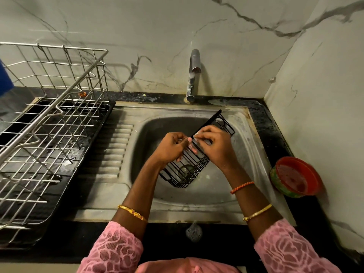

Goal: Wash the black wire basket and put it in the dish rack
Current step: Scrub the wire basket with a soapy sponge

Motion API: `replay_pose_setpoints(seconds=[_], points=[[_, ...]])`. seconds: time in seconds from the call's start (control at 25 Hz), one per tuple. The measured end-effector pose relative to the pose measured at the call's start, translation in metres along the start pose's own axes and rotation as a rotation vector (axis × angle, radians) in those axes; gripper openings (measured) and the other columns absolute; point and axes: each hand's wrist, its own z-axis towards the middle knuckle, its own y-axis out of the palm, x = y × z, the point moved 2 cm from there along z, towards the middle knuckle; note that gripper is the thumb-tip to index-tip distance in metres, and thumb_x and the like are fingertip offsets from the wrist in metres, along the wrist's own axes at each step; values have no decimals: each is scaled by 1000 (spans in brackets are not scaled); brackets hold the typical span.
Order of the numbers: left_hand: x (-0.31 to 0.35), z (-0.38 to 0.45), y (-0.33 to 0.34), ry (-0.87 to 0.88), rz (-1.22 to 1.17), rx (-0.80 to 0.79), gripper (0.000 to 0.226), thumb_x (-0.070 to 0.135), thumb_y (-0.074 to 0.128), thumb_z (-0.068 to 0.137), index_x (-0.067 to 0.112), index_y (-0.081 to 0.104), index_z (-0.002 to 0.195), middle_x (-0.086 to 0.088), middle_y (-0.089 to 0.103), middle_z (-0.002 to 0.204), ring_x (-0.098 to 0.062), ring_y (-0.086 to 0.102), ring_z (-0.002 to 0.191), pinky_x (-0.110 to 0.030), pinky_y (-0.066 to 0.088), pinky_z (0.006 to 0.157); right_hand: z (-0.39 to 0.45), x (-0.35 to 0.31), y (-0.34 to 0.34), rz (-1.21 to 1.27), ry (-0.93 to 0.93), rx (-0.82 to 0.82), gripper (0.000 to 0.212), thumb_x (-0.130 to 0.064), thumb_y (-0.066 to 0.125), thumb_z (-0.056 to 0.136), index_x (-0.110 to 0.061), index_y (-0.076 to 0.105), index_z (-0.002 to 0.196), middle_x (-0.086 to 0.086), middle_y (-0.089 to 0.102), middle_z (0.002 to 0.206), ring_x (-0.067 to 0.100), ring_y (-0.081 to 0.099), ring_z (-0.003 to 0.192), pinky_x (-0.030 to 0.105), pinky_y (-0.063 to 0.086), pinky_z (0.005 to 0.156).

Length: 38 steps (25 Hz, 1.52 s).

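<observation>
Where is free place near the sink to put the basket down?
Free: the dish rack grid, left of the sink, and the ribbed drainboard between them. Crowded: the right counter corner, taken by the red bowl; both hands fill the basin's middle.

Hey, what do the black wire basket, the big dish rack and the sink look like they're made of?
Black wire basket: thin metal wire, likely with a matte black coating, since it shows no glints. Silver dish rack: bare polished steel wire, by its bright highlights; its black drip tray looks like plastic, though that is uncertain. Grey sink: brushed stainless steel with a dull sheen and pressed drainer ribs.
</observation>
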Motion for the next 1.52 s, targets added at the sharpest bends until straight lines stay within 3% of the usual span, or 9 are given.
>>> replay_pose_setpoints(seconds=[0.24, 0.44, 0.56, 0.72, 0.84, 1.12, 1.28, 1.52], points=[[-5, -4, 10, -33, -170, 76, 20, 12, 48, 98, -5, 57, 93, 0, 73, 71, -7, 38, 33, -16, 34, 34, -22, 10, -12, -25, 24, 16, 18, 4, 70, 76, -2, 72, 92, 10, 69, 99, 10, 62, 91, 1, 42, 84], [-9, -1, -3, -41, -151, 114, 23, 15, 49, 98, -5, 57, 94, -3, 75, 78, -9, 39, 34, -18, 35, 35, -60, 29, -33, 30, 225, 82, 16, 0, 73, 75, -5, 73, 90, -1, 65, 89, 15, 66, 84, 7, 50, 75], [-9, -2, -5, -38, -153, 125, 22, 15, 49, 98, -5, 56, 93, -4, 75, 78, -9, 39, 34, -19, 35, 35, -23, 12, -28, 55, 111, 195, 16, -3, 68, 81, -2, 71, 97, 4, 66, 96, 11, 64, 88, 10, 51, 76], [-7, -3, -1, -20, -172, 128, 19, 13, 49, 98, 1, 56, 84, -4, 74, 74, -9, 38, 31, -17, 33, 32, 20, -6, 2, 27, -30, 98, 15, 2, 63, 83, 2, 70, 96, 12, 67, 96, 14, 61, 88, 3, 43, 81], [-9, -2, -2, -16, -165, 136, 20, 14, 50, 98, -1, 56, 85, -5, 74, 75, -9, 38, 31, -17, 33, 32, 23, -4, 7, 1, -25, 73, 15, 4, 64, 80, 1, 69, 94, 12, 66, 95, 14, 60, 87, -2, 38, 79], [-13, 1, 1, -35, -84, 103, 23, 15, 50, 98, -4, 58, 89, -1, 73, 72, -9, 38, 33, -17, 34, 34, -3, 18, -5, 26, 97, 71, 13, 0, 69, 78, -3, 70, 91, 8, 67, 91, 13, 63, 82, 6, 48, 74], [-15, 11, 5, -50, -60, 123, 26, 16, 51, 98, -9, 58, 92, -15, 73, 82, -8, 37, 33, -17, 34, 33, 28, 13, 14, 54, 121, 87, 9, -3, 67, 80, -3, 70, 88, 8, 66, 90, 13, 62, 80, 11, 50, 71], [-27, 17, -3, -69, -106, 163, 21, 17, 52, 97, 5, 57, 81, 0, 74, 71, -9, 38, 33, -18, 33, 33, -1, 42, -2, 85, 156, 40, 8, -1, 70, 78, -3, 70, 86, 8, 67, 88, 11, 63, 77, 14, 53, 73]])
